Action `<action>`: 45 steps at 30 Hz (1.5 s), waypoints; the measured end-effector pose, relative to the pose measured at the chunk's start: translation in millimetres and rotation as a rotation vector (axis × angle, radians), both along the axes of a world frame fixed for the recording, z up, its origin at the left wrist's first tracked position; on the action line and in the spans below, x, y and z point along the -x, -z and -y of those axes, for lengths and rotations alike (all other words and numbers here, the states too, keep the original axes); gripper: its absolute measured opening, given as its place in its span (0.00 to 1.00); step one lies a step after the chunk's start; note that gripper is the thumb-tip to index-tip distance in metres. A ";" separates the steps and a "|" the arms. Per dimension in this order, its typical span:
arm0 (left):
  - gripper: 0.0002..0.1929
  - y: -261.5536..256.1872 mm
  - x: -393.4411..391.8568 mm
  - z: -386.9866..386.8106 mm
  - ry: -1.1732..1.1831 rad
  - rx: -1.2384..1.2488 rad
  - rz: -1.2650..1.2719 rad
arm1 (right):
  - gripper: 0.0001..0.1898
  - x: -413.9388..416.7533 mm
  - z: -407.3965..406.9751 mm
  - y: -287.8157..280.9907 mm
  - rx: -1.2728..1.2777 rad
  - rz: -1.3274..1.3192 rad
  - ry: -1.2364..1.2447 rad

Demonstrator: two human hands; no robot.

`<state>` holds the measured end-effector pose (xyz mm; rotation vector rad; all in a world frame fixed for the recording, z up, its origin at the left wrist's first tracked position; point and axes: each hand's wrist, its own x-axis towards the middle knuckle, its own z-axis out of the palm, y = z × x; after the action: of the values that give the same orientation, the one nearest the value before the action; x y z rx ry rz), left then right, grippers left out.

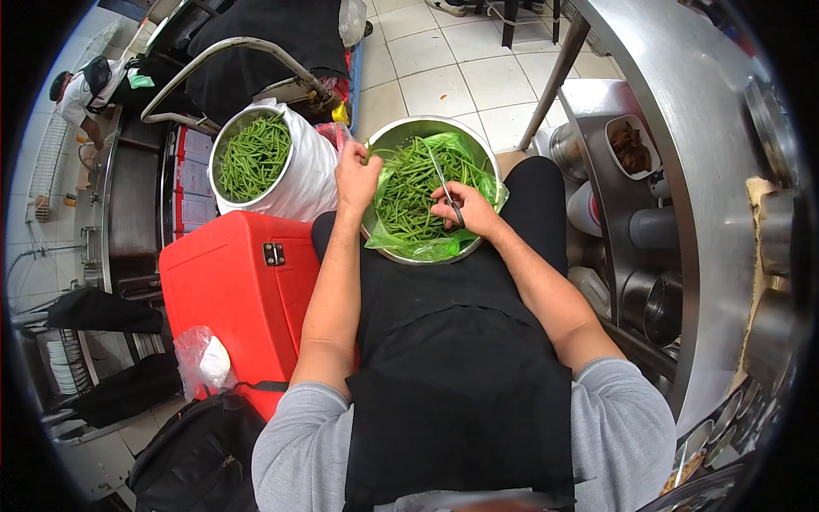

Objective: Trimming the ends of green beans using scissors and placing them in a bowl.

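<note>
On my lap rests a wide metal bowl [477, 130] lined with a green plastic bag [419, 245] and holding many green beans [406, 192]. My left hand [357, 177] is at the bowl's left rim, pinching a green bean [366, 153] between thumb and fingers. Over the right part of the beans, my right hand [466, 208] holds a knife [439, 168] by its dark handle, the thin blade pointing up and left. To the left of the bowl, a perforated metal colander [218, 173] on a white plastic-wrapped container [307, 160] holds more green beans [254, 157].
A red hard box [224, 275] stands at my left, with a black backpack [198, 461] below it. A curved metal cart handle [243, 41] rises behind the colander. A steel table [710, 211] with shelves is at my right. Another person [96, 93] works at the far left.
</note>
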<state>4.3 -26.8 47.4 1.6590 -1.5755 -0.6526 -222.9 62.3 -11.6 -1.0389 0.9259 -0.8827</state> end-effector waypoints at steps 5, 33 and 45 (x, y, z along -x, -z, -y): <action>0.07 5.9 -3.6 1.7 0.142 -0.095 -0.198 | 0.19 -1.2 -1.2 2.7 0.041 -0.011 -0.004; 0.05 14.1 19.5 -21.1 0.253 -0.240 -0.634 | 0.18 0.5 0.3 2.0 -0.001 0.038 -0.071; 0.05 14.4 -1.7 -28.1 0.402 -0.344 -0.694 | 0.18 4.0 0.5 -1.3 -0.023 0.030 -0.050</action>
<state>6.1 1.2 33.0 1.1289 -1.3124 -1.5862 -226.8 61.8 -10.3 -1.0225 0.8795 -0.8419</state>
